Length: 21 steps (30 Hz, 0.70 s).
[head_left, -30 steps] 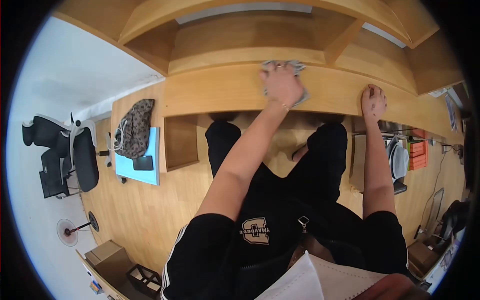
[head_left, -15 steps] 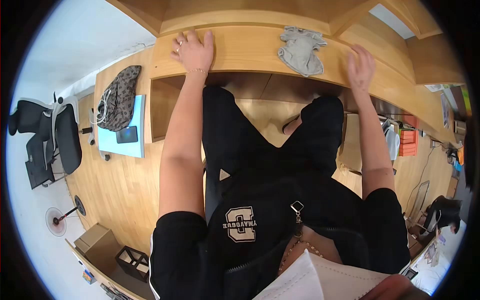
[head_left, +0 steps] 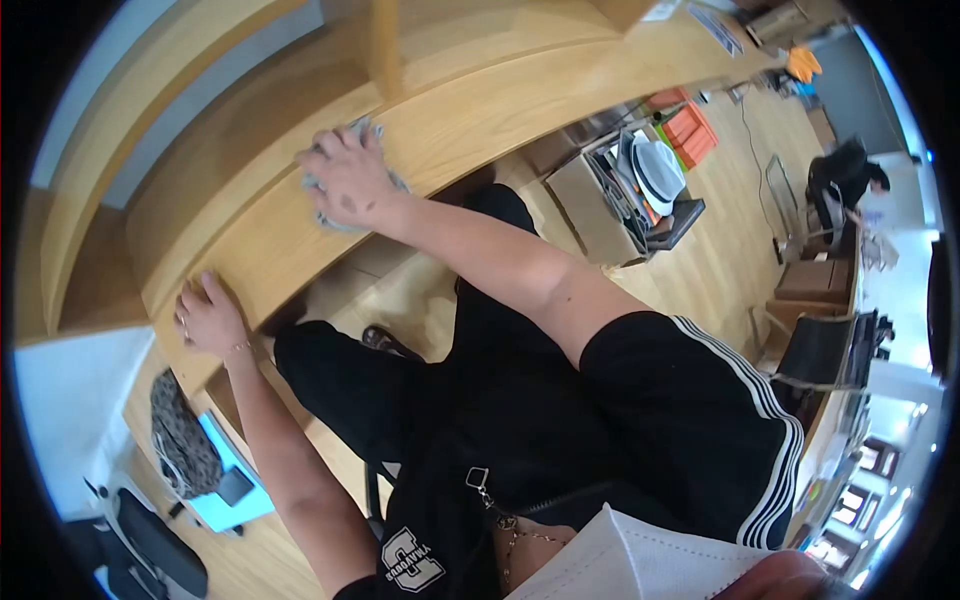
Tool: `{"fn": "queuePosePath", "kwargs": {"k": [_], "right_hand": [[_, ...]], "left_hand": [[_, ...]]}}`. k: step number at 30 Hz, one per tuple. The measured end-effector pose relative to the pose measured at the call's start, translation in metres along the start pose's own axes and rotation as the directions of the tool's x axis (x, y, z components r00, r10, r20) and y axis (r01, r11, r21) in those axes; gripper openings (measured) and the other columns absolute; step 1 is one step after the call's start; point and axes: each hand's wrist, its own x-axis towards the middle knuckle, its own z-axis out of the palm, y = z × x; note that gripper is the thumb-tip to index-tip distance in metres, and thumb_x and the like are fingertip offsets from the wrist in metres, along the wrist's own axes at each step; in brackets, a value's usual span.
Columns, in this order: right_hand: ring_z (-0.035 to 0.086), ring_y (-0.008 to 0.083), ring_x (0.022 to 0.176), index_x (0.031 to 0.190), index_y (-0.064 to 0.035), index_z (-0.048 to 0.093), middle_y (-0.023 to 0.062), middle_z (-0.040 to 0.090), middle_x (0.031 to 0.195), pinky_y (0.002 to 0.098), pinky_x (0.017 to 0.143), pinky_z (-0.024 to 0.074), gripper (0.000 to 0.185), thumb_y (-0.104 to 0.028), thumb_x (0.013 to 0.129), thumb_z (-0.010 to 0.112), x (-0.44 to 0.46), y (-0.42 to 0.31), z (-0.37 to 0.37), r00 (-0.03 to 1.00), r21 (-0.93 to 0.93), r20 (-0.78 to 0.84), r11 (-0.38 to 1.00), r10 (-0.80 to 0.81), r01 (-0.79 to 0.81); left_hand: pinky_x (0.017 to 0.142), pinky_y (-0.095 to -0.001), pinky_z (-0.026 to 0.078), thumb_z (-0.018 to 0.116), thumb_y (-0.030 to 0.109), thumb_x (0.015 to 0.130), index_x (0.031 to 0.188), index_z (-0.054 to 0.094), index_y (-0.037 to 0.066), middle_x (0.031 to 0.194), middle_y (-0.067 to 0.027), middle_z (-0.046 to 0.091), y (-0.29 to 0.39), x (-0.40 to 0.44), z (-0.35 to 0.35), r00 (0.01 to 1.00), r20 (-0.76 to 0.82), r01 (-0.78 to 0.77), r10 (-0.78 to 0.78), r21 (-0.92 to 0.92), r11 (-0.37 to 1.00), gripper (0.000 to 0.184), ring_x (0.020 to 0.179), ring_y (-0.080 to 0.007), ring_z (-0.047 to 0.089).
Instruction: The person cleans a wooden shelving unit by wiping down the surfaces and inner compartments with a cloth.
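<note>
My right hand (head_left: 352, 185) lies over a crumpled grey cloth (head_left: 372, 132) and presses it onto the wooden desk (head_left: 480, 130). Parts of the cloth show around the fingers and beside the wrist; the rest is covered by the palm. Farther left along the same desktop, near its left end, my left hand (head_left: 212, 318) rests with its fingers apart and nothing in them. It wears a ring and a thin bracelet.
A raised shelf (head_left: 250, 110) runs along the back of the desk. Below right stands an open cardboard box (head_left: 595, 210) of items with a white hat (head_left: 655, 175), near orange containers (head_left: 690, 133). A patterned bag (head_left: 180, 435) and blue folder (head_left: 235, 480) lie at lower left.
My right hand has come down onto the cloth, which was lying free on the desk. The view has turned to the right, and my left hand stays on the desktop.
</note>
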Motion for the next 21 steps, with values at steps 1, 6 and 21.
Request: {"fn": "queuePosePath", "kwargs": {"k": [1,6,21], "right_hand": [[0.046,0.0321,0.113,0.105,-0.0138,0.065,0.0093,0.055,0.111,0.0581,0.099,0.0316,0.034,-0.028,0.075,0.064,-0.006,-0.003,-0.003,0.998,0.023,0.052,0.999,0.024,-0.026],[0.048,0.0294,0.11,0.103,-0.0175,0.067,0.0065,0.057,0.107,0.0509,0.095,0.0381,0.029,-0.027,0.075,0.064,-0.005,0.039,-0.025,0.993,-0.03,0.082,0.996,0.089,-0.087],[0.05,0.0308,0.11,0.099,-0.0175,0.069,0.0096,0.06,0.104,0.0544,0.099,0.0331,0.036,-0.042,0.073,0.066,-0.018,0.18,-0.095,0.866,-0.183,-0.245,0.857,0.436,-0.483]], "left_hand": [[0.092,-0.0569,0.035,0.048,0.054,0.09,0.119,0.061,0.013,0.127,-0.01,0.057,-0.01,-0.006,0.002,0.999,0.041,0.01,-0.011,0.005,1.0,0.052,0.122,-0.0309,0.046],[0.095,-0.0575,0.033,0.047,0.055,0.09,0.122,0.06,0.015,0.13,-0.0079,0.055,-0.014,-0.003,0.006,0.997,0.077,0.028,-0.028,0.005,1.0,0.052,0.124,-0.0306,0.044],[0.082,-0.0537,0.039,0.044,0.049,0.092,0.117,0.062,0.018,0.122,-0.0049,0.06,-0.007,0.002,0.002,0.993,0.113,0.002,-0.021,0.161,0.987,0.044,0.115,-0.0281,0.051]]}}
